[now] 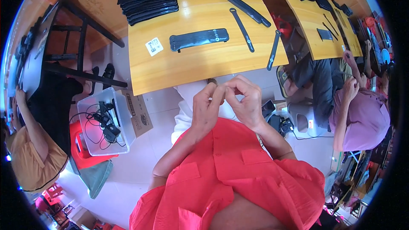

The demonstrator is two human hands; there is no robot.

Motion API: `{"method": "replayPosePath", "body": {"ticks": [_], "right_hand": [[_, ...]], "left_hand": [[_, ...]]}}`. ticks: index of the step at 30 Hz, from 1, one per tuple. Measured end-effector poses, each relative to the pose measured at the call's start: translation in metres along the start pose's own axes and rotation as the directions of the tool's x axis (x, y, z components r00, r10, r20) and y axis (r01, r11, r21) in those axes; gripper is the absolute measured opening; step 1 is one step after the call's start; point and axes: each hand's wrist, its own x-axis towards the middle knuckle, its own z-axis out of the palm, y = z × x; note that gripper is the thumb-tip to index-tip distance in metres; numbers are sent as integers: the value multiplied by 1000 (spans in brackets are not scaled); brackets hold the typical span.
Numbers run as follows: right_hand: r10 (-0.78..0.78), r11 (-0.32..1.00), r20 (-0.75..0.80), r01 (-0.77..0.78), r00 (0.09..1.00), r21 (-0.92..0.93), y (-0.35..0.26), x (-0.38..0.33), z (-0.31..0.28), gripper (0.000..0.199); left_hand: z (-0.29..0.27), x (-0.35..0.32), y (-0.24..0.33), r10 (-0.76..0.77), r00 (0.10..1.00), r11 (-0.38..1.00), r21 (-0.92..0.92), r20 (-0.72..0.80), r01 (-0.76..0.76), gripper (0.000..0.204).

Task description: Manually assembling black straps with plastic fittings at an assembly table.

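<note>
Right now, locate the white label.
In the head view, the white label lies at left on the nearest table, just left of the wide black band.

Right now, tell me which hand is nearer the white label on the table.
Left. In the picture, the left hand is below and right of the white label; the right hand is farther right.

Count on my yellow table [191, 67]: one wide black band [199, 39] mid-table, one white label card [154, 46] toward its left, two single narrow straps [242, 30] toward its right (overlapping ones behind those, can't tell). One clear bin [91, 142] left of it.
</note>
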Motion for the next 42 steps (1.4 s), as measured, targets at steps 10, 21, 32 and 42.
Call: {"method": "replayPosePath", "body": {"ticks": [10,21,32,42], "right_hand": [[-8,999,0,8,1000,-33,-5,4,-1,6],[265,857,205,-327,942,398,-12,9,-1,17],[131,975,109,-148,985,169,-7,6,-5,34],[439,898,-601,-332,668,287,47,15,-203,35]], "left_hand": [[4,-4,6,246,965,944,249,-88,-218,29],[-5,1,21,54,988,978,-209,141,-24,27],[-18,-1,30,-6,977,968,-245,215,60,27],[-251,-25,73,-47,981,350,-923,-186,-158,30]]}}
